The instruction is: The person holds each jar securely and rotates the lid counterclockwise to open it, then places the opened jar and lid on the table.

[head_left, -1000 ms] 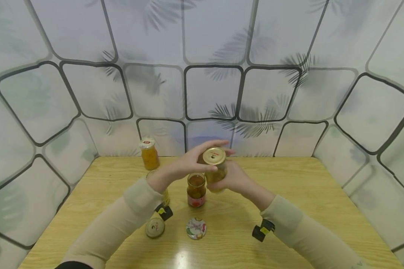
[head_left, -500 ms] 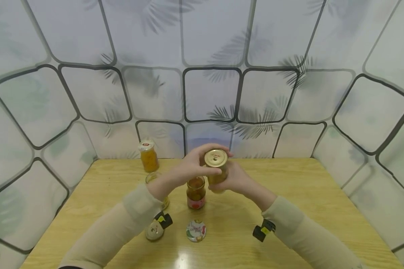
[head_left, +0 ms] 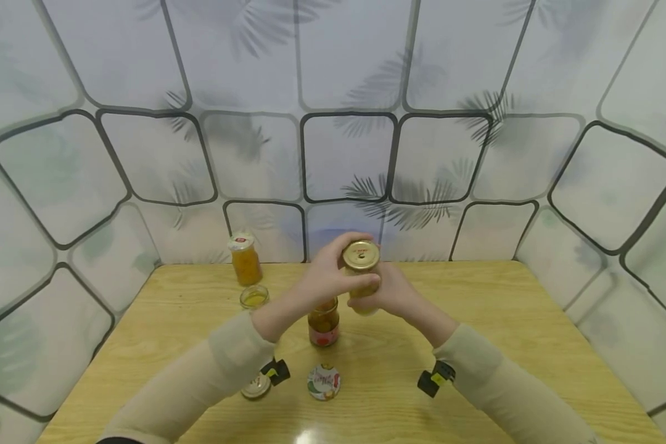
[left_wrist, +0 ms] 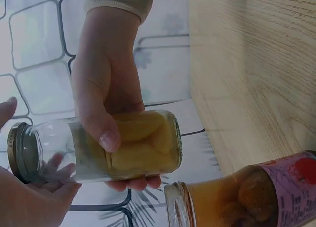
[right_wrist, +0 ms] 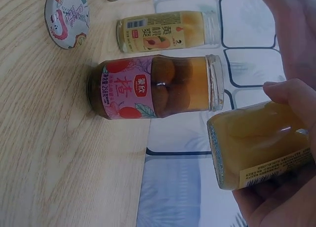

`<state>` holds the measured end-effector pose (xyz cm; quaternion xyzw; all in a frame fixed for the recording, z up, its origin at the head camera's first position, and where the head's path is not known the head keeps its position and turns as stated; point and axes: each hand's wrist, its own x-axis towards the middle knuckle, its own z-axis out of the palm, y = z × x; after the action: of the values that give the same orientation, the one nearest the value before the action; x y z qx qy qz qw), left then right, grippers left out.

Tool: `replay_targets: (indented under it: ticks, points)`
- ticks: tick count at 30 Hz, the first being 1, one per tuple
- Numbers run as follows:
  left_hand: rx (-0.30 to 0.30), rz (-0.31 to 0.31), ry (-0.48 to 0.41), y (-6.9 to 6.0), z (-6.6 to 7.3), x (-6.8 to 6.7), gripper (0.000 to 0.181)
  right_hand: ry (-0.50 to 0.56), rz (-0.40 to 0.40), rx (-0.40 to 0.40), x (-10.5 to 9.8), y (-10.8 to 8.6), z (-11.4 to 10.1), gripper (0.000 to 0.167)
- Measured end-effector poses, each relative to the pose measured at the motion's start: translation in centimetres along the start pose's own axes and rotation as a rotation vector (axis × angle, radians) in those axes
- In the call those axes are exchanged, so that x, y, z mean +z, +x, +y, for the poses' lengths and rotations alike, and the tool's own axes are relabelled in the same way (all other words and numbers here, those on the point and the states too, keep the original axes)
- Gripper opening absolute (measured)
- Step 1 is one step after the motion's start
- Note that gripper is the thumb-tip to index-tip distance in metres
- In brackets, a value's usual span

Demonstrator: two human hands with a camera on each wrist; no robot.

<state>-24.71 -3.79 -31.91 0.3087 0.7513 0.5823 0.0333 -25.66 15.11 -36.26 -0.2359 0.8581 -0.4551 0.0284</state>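
A glass jar of pale yellow fruit (left_wrist: 140, 143) is held in the air, upright, above the table. My right hand (head_left: 391, 290) grips its body, with thumb and fingers wrapped round the lower part, as the left wrist view shows. My left hand (head_left: 333, 265) reaches round the top, its thumb and fingers on either side of the gold lid (head_left: 361, 254). The lid sits on the jar. Just below and to the left stands an open jar of round brown fruit (right_wrist: 168, 86) with a pink label.
An open jar with a peach label (right_wrist: 163, 32) stands left of the pink-labelled one. Farther back is a jar of orange fruit (head_left: 246, 262) with a white lid. A patterned lid (head_left: 324, 382) and a gold lid (head_left: 256, 387) lie on the wooden table (head_left: 505, 345).
Both hands and the held jar have shifted slightly right. My left hand's spread fingers have drawn in around the jar's top, and its wrist has moved right, uncovering the peach jar's mouth.
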Motion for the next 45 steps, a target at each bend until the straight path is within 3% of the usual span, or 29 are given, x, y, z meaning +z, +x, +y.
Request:
replay_targets:
  ticks: [6, 11, 20, 33, 45]
  points:
    - [0.081, -0.122, 0.026, -0.1, -0.2, -0.7, 0.07, -0.009, 0.015, 0.01, -0.2, -0.2, 0.5, 0.057]
    - [0.082, -0.153, 0.056, -0.2, -0.3, -1.2, 0.07, -0.018, 0.023, -0.003, -0.3, -0.2, 0.9, 0.056]
    - [0.024, -0.054, 0.096, -0.3, -0.7, -0.8, 0.063, -0.018, 0.021, 0.019, -0.1, -0.4, 1.0, 0.055]
    - [-0.02, 0.092, 0.06, 0.1, -0.3, -0.3, 0.055, 0.011, 0.047, 0.029, -0.2, -0.4, 0.9, 0.056]
    - [-0.016, 0.139, 0.067, 0.3, -0.1, 0.0, 0.052, 0.047, 0.047, 0.056, -0.3, -0.5, 1.0, 0.052]
